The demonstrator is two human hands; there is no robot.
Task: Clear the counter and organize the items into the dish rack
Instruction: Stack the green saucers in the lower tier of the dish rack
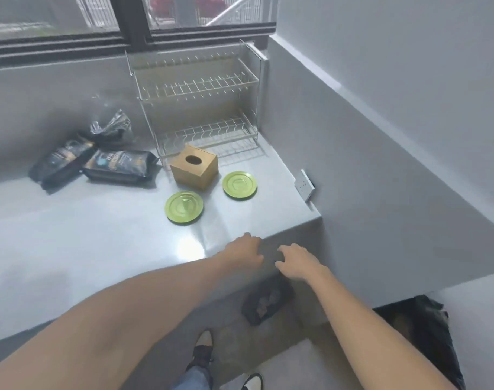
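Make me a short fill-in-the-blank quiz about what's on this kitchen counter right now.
1. The two saucers lying on the counter are ____ in colour.
2. The wooden tissue box stands right in front of the wire ____.
3. The shelves of the dish rack hold ____ dishes.
4. The left hand and right hand are holding ____.

Missing words: green; dish rack; no; nothing

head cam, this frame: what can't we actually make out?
- Print on the dark packets: head view, too blurred to read.
- Clear bag contents: blur and glare.
- Dark object below the right hand: blurred, partly covered by that hand.
- Left hand fingers: curled at the counter edge, contact unclear.
- Dish rack lower tier: front corner hidden by the wooden box.
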